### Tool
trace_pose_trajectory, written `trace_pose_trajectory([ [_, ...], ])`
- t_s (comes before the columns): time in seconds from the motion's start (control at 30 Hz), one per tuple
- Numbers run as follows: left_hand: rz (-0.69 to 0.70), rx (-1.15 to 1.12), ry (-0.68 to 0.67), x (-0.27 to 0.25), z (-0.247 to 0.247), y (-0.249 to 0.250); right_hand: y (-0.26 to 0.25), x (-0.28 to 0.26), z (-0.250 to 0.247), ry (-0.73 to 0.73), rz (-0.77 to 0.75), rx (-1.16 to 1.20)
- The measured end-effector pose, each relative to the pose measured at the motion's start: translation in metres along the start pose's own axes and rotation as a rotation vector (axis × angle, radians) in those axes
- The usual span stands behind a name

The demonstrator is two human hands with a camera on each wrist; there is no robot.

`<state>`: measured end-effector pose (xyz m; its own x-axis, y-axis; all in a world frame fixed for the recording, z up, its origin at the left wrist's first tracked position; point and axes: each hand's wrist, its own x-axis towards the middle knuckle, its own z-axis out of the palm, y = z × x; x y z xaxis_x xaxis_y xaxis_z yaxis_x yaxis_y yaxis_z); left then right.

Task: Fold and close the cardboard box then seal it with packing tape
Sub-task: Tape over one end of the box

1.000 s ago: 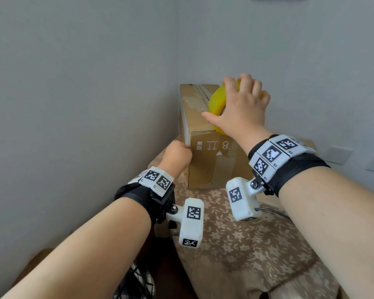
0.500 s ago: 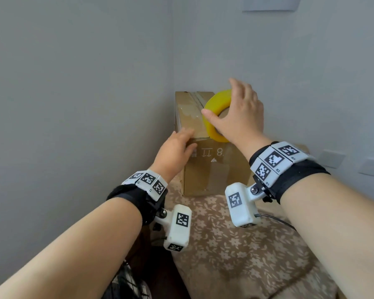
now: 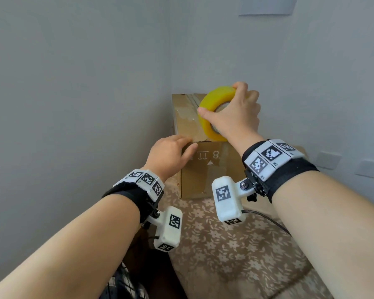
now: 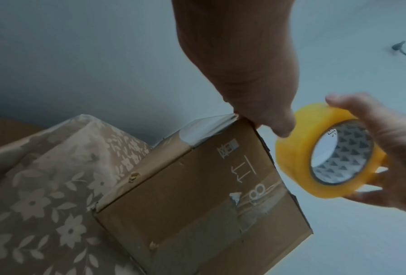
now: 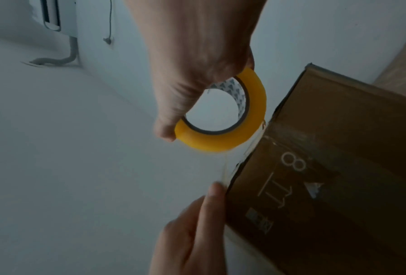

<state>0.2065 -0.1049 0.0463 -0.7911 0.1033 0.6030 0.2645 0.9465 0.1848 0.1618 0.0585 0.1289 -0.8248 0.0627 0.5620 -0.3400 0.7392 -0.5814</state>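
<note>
A closed cardboard box (image 3: 205,169) stands in the corner on a floral cloth. Old clear tape shows on its top. My right hand (image 3: 231,108) grips a yellow roll of packing tape (image 3: 212,117) above the box's top, thumb on one side and fingers over the rim. In the right wrist view a thin strip of tape (image 5: 228,167) runs from the roll (image 5: 251,115) down to my left fingers (image 5: 211,204) at the box's top edge. My left hand (image 3: 181,147) rests on the near top edge with straight fingers, pressing there; the same edge of the box (image 4: 197,195) shows in the left wrist view.
Grey walls close in on the left and behind the box. The floral cloth (image 3: 235,255) covers the surface in front of it. A cable (image 3: 268,219) trails from my right wrist camera. Wall sockets (image 3: 328,159) sit at the right.
My left hand rose from the box's front left side to its near top edge. My right hand tilted the roll upright and lifted it a little over the top.
</note>
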Motion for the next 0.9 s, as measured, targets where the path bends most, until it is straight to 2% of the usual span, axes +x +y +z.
trace_pose_trajectory([
  [0.1,-0.039,-0.054,-0.002,-0.004,-0.002,-0.002,0.015,0.011,-0.016,0.047,-0.064,-0.215],
  [0.23,-0.029,-0.073,-0.041,0.001,-0.003,0.002,0.044,0.008,-0.019,0.054,-0.057,-0.308],
  [0.4,-0.011,0.103,-0.168,0.005,0.003,0.003,0.047,0.007,-0.011,0.08,-0.079,-0.305],
  [0.53,-0.035,0.349,-0.278,0.009,0.007,0.02,0.048,0.004,-0.007,0.045,-0.095,-0.325],
  [0.67,-0.049,0.45,-0.321,0.018,0.007,0.034,0.048,0.003,-0.009,0.008,-0.024,-0.242],
  [0.73,-0.052,0.413,-0.317,0.019,0.008,0.034,0.051,0.003,-0.01,-0.001,0.023,-0.178],
  [0.9,0.057,0.218,-0.305,0.018,0.012,0.034,0.051,0.0,-0.013,-0.002,0.148,-0.02],
])
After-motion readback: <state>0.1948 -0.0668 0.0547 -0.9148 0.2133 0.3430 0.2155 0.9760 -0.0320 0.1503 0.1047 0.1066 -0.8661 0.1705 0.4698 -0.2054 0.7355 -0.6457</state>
